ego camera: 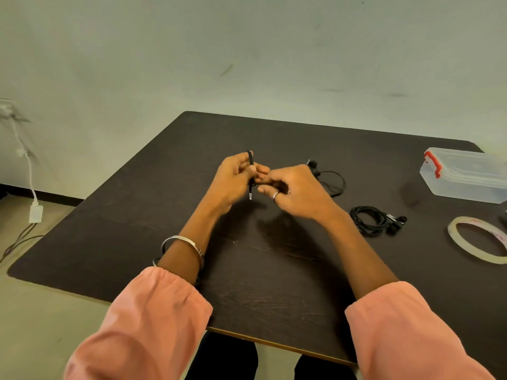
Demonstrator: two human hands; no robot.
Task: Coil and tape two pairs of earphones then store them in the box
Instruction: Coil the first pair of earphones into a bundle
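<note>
Above the dark wooden table, the left hand is gripping a thin black earphone cable while the right hand is pinching it. Another coiled black pair of earphones is lying between a clear plastic box and a tape roll.

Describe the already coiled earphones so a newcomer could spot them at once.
On the dark table, look just right of the right hand's wrist, left of the tape roll. The coiled earphones are a tight black bundle lying free; the other earphones trail loose.
</note>
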